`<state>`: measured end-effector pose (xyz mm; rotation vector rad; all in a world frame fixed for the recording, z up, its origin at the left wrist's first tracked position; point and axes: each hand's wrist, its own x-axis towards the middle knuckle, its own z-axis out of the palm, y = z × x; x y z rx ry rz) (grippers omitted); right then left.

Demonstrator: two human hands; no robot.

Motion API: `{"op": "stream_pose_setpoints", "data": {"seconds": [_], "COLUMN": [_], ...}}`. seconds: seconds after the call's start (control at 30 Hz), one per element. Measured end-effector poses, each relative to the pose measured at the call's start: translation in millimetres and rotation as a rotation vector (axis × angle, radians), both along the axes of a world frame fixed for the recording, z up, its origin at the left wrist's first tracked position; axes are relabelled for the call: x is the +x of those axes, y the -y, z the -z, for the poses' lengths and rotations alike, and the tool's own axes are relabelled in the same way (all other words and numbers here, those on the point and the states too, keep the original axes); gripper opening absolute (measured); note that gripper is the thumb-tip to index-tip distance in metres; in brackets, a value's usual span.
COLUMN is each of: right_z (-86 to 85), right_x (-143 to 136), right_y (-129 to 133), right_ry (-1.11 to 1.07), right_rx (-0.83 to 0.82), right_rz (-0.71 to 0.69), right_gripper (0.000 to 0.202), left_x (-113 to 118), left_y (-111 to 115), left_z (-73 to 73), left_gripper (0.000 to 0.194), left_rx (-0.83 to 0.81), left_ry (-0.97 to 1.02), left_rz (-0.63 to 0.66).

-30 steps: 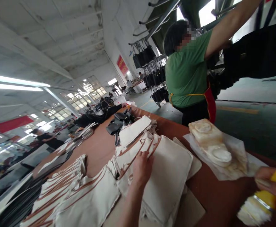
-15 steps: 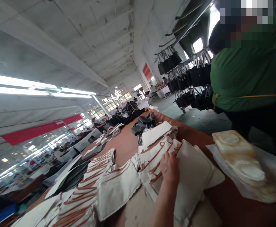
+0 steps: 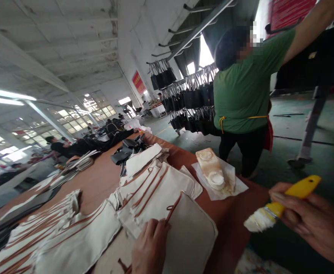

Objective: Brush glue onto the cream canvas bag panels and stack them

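My left hand [image 3: 151,245] is closed on the brown edge of a cream bag panel [image 3: 194,228], low in the middle of the view. A small brown loop stands out from that edge near my fingers. At the lower right my right hand [image 3: 312,224] grips a paintbrush [image 3: 275,209] by its yellow handle. White paste clumps its bristles, which point left over the table's edge. Between the hands and farther back, a paste-smeared block [image 3: 211,167] lies on a whitish sheet [image 3: 239,186].
More cream panels with brown trim [image 3: 78,228] lie overlapped across the brown table [image 3: 104,163]. Black straps or bag parts [image 3: 129,148] sit behind them. Past the table a person in a green shirt [image 3: 241,91] raises an arm beside racks of black bags [image 3: 195,97].
My view has swung right. The left hand has drawn a cream panel nearer to me, off the overlapped pile. My right hand with the paintbrush has come into view. The person's arm is now raised.
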<state>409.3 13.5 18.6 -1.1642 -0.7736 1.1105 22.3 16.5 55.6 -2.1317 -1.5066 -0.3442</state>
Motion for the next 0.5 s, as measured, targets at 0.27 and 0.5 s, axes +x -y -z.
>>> {"op": "stream_pose_setpoints", "data": {"seconds": [0.27, 0.5], "right_z": [-12.7, -13.2], "right_x": [-2.9, 2.1], "right_y": [7.1, -2.7], "right_ry": [-0.110, -0.145], "right_rx": [-0.056, -0.060], "right_rz": [-0.030, -0.025], "right_gripper": [0.025, 0.022], "left_x": [-17.1, -2.2], "left_y": [1.6, 34.1], "left_z": [69.0, 72.6], "left_gripper": [0.015, 0.012], "left_rx": [0.038, 0.212], "left_ry": [-0.065, 0.046], "left_rz": [-0.098, -0.020]}}
